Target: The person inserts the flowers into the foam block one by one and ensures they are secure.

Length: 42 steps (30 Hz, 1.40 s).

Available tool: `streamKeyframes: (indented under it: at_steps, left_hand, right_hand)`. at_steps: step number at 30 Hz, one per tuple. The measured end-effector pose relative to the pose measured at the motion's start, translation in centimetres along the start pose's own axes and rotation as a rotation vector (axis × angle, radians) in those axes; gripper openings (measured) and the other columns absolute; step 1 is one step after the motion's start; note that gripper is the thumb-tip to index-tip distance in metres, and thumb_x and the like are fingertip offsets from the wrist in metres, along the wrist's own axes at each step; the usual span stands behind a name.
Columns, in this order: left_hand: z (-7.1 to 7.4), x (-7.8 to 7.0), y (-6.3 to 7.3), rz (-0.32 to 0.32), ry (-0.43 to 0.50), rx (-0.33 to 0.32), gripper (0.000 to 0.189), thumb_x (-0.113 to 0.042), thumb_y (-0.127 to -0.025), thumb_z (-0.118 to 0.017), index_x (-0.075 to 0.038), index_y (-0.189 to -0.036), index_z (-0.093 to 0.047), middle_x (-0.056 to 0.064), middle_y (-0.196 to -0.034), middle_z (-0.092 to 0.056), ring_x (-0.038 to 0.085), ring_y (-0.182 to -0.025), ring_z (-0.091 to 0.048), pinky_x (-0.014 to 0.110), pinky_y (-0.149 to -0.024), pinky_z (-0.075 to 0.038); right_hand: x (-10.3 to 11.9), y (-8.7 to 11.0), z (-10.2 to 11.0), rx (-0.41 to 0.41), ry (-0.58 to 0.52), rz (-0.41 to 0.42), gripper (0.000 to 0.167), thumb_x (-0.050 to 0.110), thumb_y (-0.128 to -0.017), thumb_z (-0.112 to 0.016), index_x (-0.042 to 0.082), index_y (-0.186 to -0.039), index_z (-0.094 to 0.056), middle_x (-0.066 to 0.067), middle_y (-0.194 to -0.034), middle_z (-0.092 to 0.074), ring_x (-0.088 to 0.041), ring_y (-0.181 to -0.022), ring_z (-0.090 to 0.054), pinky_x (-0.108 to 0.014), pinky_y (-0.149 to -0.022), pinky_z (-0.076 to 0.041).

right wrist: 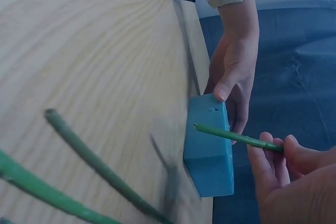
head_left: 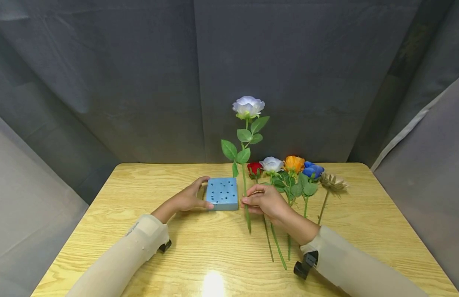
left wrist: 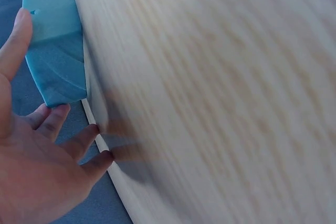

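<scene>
A blue foam block [head_left: 222, 194] dotted with holes sits on the table. My left hand [head_left: 191, 197] holds its left side, thumb at the front corner and index finger near the back corner. In the left wrist view, the other fingers of the left hand [left wrist: 47, 166] spread below the block [left wrist: 55, 45]. With thumb and fingertips, my right hand [head_left: 268, 203] pinches the green stem of a white rose [head_left: 248, 107], upright just right of the block. The right wrist view shows the lower stem [right wrist: 236, 136] sticking out from the right hand [right wrist: 299, 177], its cut end in front of the block.
To the right lie a red rose [head_left: 254, 169], another white rose [head_left: 271, 164], an orange flower [head_left: 294, 163], a blue flower [head_left: 313, 170] and a dried-looking beige flower [head_left: 333, 182]. Some of their stems run beneath my right forearm. Grey curtains [head_left: 140, 82] surround the wooden table [head_left: 184, 251].
</scene>
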<state>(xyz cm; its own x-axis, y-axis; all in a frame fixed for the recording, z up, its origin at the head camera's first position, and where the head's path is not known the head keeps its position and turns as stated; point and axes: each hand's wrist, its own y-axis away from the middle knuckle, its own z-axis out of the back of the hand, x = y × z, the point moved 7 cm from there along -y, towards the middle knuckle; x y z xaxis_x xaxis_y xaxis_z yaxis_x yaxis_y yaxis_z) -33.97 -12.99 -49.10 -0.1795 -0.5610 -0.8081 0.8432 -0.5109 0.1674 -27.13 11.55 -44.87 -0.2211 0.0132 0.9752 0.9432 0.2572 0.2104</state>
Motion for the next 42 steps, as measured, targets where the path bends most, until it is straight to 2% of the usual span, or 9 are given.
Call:
streamKeyframes:
  at_steps: [3,6,10,14,19,27,30,36,42]
  left_hand:
    - [0.0,-0.1,0.0,-0.004,0.003,-0.002,0.115,-0.034,-0.08,-0.091,-0.011,-0.165,-0.017,0.018,-0.17,-0.017,0.042,-0.156,-0.016,0.063,-0.123,-0.018]
    - [0.0,-0.2,0.1,-0.002,0.01,0.002,0.115,-0.033,-0.08,-0.091,-0.01,-0.165,-0.017,0.019,-0.17,-0.017,0.042,-0.156,-0.015,0.062,-0.123,-0.018]
    - [0.0,-0.2,0.1,0.003,0.013,0.003,0.115,-0.031,-0.08,-0.091,-0.009,-0.165,-0.017,0.019,-0.17,-0.017,0.042,-0.156,-0.014,0.062,-0.123,-0.018]
    - [0.1,-0.1,0.0,0.007,0.0,-0.011,0.114,-0.031,-0.079,-0.092,-0.009,-0.164,-0.019,0.021,-0.169,-0.019,0.042,-0.156,-0.016,0.062,-0.123,-0.019]
    - [0.1,0.0,-0.1,0.013,-0.01,-0.016,0.114,-0.031,-0.079,-0.092,-0.01,-0.164,-0.02,0.022,-0.169,-0.019,0.043,-0.156,-0.017,0.062,-0.123,-0.019]
    - [0.1,0.1,0.0,0.012,-0.012,-0.017,0.113,-0.032,-0.079,-0.092,-0.013,-0.164,-0.02,0.022,-0.169,-0.019,0.042,-0.156,-0.016,0.062,-0.123,-0.017]
    - [0.1,0.0,0.0,0.018,-0.014,-0.015,0.113,-0.033,-0.079,-0.092,-0.014,-0.164,-0.02,0.022,-0.169,-0.018,0.042,-0.156,-0.015,0.062,-0.123,-0.017]
    - [0.1,-0.1,0.1,0.031,-0.004,-0.011,0.111,-0.034,-0.081,-0.091,-0.016,-0.165,-0.02,0.021,-0.17,-0.016,0.041,-0.156,-0.015,0.061,-0.123,-0.018]
    - [0.1,0.0,0.1,0.02,-0.001,-0.007,0.112,-0.035,-0.081,-0.091,-0.015,-0.165,-0.019,0.021,-0.17,-0.016,0.042,-0.156,-0.016,0.063,-0.122,-0.02]
  right_hand:
    - [0.4,-0.5,-0.3,-0.014,0.004,0.013,0.006,-0.003,-0.096,-0.069,-0.002,-0.098,-0.064,-0.018,-0.094,-0.076,-0.024,-0.084,-0.076,-0.037,-0.079,-0.062]
    - [0.9,-1.0,-0.6,-0.016,0.014,0.035,0.006,-0.003,-0.096,-0.069,-0.003,-0.097,-0.064,-0.025,-0.1,-0.075,-0.03,-0.089,-0.076,-0.041,-0.082,-0.062]
    - [1.5,-1.6,-1.0,-0.028,0.012,0.061,0.006,-0.005,-0.095,-0.069,-0.003,-0.097,-0.064,-0.025,-0.1,-0.074,-0.036,-0.095,-0.075,-0.047,-0.087,-0.061]
    - [2.3,-2.2,-1.3,-0.043,0.022,0.096,0.006,-0.006,-0.095,-0.069,-0.003,-0.097,-0.063,-0.021,-0.096,-0.075,-0.034,-0.092,-0.076,-0.049,-0.087,-0.061]
    - [3.1,-3.1,-1.7,-0.045,0.032,0.134,0.006,-0.005,-0.095,-0.069,-0.003,-0.097,-0.063,-0.024,-0.097,-0.075,-0.033,-0.091,-0.077,-0.051,-0.089,-0.06]
    - [4.0,-4.3,-2.2,-0.073,0.004,0.14,0.009,-0.007,-0.094,-0.07,-0.006,-0.098,-0.062,-0.021,-0.096,-0.076,-0.027,-0.086,-0.077,-0.044,-0.082,-0.062]
    - [4.3,-4.7,-2.3,-0.084,0.003,0.147,0.008,-0.006,-0.094,-0.07,-0.004,-0.097,-0.063,-0.021,-0.096,-0.076,-0.026,-0.086,-0.077,-0.043,-0.08,-0.063]
    - [4.9,-5.5,-2.7,-0.102,0.011,0.165,0.007,-0.005,-0.094,-0.07,-0.003,-0.097,-0.064,-0.024,-0.099,-0.076,-0.033,-0.092,-0.076,-0.05,-0.085,-0.061]
    - [5.3,-6.7,-3.3,-0.132,-0.011,0.194,0.008,-0.006,-0.093,-0.072,-0.004,-0.097,-0.065,-0.023,-0.099,-0.076,-0.034,-0.095,-0.076,-0.044,-0.084,-0.062]
